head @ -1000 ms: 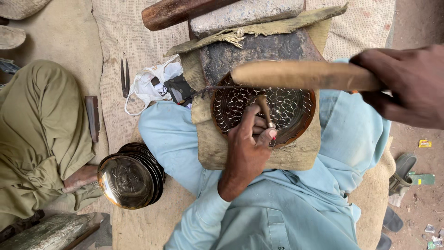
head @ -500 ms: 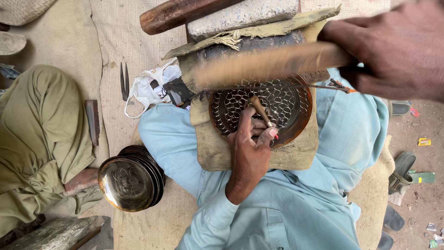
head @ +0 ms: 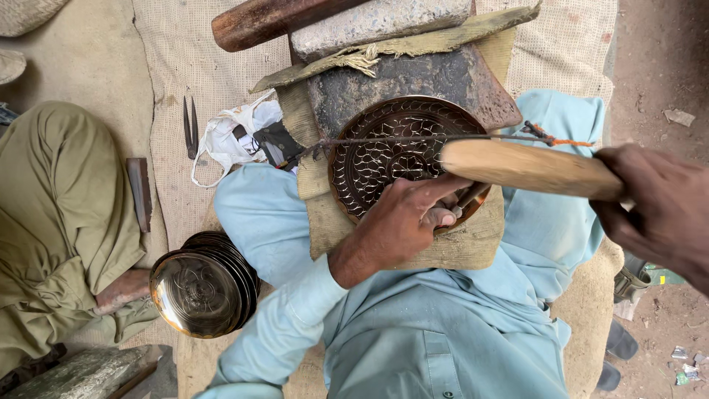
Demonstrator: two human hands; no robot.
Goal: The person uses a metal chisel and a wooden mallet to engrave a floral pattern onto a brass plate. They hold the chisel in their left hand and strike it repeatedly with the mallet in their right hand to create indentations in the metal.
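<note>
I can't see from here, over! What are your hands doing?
Left hand pinning a small tool against the plate. Right hand gripping a wooden mallet, raised over the plate. Nothing in the way.

A tan woven mat [head: 221, 66] covers the ground at the top. Bare brown dirt [head: 657, 66] shows on the right side. Soft daylight falls everywhere, with no hard shadows.

The left hand [head: 402, 222] covers the lower rim of the engraved metal plate [head: 384, 151] and all but the tip of a thin tool [head: 471, 196], the right hand [head: 661, 210] is blurred and cut off at the picture's right edge, and a stack of plates [head: 203, 292] hides all but its topmost.
</note>
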